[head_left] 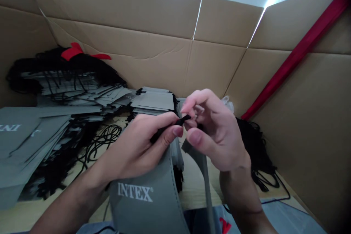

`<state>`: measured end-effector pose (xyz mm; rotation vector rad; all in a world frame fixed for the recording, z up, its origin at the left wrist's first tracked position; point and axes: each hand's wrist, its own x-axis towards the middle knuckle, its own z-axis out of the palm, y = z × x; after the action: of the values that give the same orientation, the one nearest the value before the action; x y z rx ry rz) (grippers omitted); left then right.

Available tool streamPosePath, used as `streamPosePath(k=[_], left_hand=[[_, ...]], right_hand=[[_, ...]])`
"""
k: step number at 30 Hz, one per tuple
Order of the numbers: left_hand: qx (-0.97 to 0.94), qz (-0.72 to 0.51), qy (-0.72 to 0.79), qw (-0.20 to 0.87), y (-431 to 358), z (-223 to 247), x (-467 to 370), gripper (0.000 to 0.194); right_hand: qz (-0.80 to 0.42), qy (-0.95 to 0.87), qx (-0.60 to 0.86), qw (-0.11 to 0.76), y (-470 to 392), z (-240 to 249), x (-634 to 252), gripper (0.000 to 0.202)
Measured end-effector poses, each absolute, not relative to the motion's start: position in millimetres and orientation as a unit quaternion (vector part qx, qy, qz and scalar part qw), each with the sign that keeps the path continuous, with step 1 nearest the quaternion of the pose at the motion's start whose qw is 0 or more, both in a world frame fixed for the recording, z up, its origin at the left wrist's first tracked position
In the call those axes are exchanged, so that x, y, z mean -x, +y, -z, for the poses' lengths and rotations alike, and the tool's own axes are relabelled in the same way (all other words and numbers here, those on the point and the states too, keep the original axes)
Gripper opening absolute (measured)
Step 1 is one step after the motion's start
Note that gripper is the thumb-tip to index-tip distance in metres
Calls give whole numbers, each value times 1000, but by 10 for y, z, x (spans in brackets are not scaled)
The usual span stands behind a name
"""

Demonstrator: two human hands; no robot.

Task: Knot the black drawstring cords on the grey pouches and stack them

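Observation:
My left hand (142,142) pinches a black cord (182,120) between thumb and forefinger, with its short end sticking out to the right. Below this hand hangs a grey panel (142,208) printed INTEX, stitched along its edge. My right hand (219,131) is just right of the cord end, thumb and forefinger apart and the other fingers curled behind; whether a fingertip touches the cord is hard to tell. A narrow grey strip (204,175) curves down beneath my right thumb. Where the cord meets the panel is hidden by my left hand.
Grey printed panels (22,142) with black cords pile up at left, more stacked behind (156,100). A bundle of black cords (255,146) lies at right. Cardboard walls (142,47) enclose the table; a dark red strip (296,55) slants down the right one.

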<state>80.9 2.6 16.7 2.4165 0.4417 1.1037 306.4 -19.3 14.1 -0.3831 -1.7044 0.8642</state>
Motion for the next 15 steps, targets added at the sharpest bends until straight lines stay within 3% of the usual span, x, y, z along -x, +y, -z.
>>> streamPosePath(k=[5,9,15], left_hand=[[-875,-377,175,248,42,-173,-803,33],[-865,-386,188,261,30,-183,-815,31],[-859,-379,175,298,20,-168,-830,38]], right_hand=[[-415,-701,141,562,-227,-154,-3150,21],[-406,-696,125,579,-208,-176,-3158,23],[-289,-717,134,620,-177,-197,-3110,29]])
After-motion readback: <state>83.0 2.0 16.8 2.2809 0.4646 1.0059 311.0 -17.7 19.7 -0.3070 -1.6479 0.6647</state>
